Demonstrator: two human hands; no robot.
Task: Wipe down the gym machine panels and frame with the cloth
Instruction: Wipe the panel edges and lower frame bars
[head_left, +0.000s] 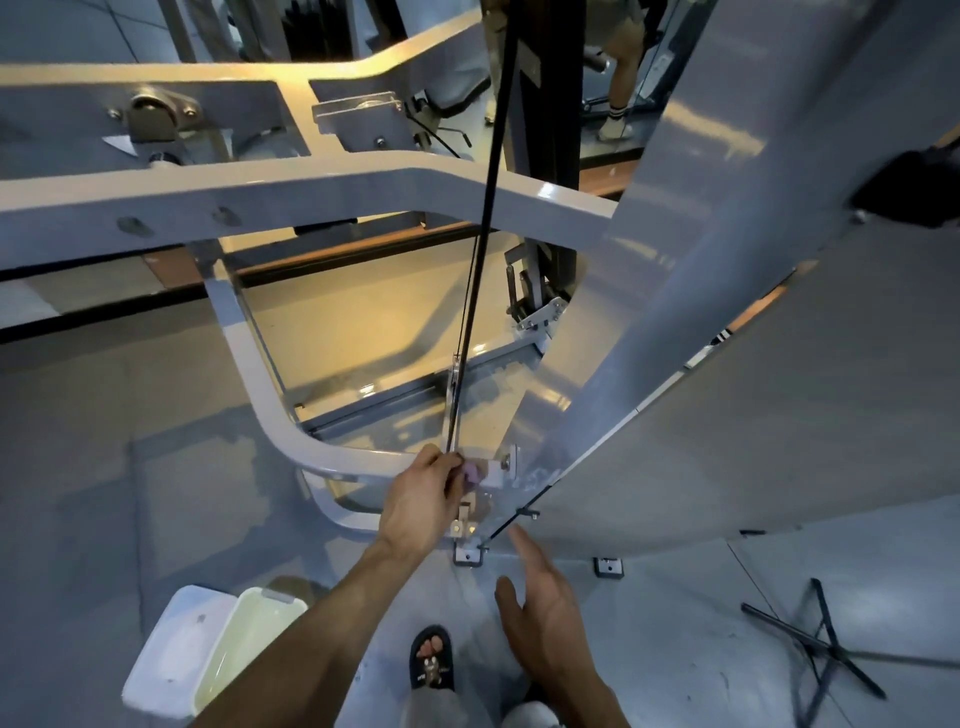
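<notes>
Low in the frame, the left hand (422, 496) pinches a small pink cloth (472, 474) against the grey metal machine frame (332, 460), while the right hand (540, 618) hovers released.

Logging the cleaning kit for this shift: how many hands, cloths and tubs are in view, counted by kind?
Hands: 2, the left hand and the right hand
Cloths: 1, the pink cloth pinched by the left hand
Tubs: 2, the white tub and the cream tub on the floor
Total: 5

Dim, bluish; warm glare on frame (322, 192); edges bowed, soft focus
</notes>
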